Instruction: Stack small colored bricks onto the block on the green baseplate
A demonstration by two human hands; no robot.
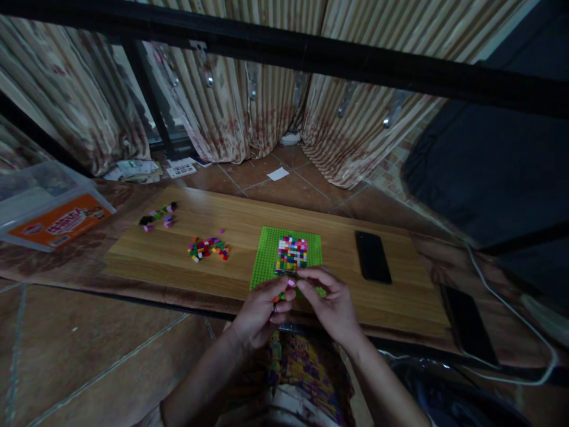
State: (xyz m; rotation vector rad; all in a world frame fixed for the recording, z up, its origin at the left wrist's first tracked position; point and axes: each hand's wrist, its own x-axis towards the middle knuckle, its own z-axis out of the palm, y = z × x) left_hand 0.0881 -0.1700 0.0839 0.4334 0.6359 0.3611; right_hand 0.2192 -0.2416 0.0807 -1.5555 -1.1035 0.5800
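Both hands meet over the near edge of a green studded baseplate (264, 252). My left hand (265, 309) has its fingers curled round several small toy bricks (281, 296), orange and green ones showing. A pink brick (291, 283) sits between the fingertips of the two hands. My right hand (328, 298) pinches close to that pink brick, but whether it grips the brick itself is hard to see. On the baseplate, just beyond my fingers, lies a block of many-coloured bricks (292, 252), its near edge partly covered by my hands.
Loose bricks (208, 249) lie on the wooden board (240, 219) to the left, with pink, green and black pieces (157, 214) farther off. A black phone (373, 257) rests at right, another dark device (469, 325) beyond it. A clear plastic box (53, 204) stands far left.
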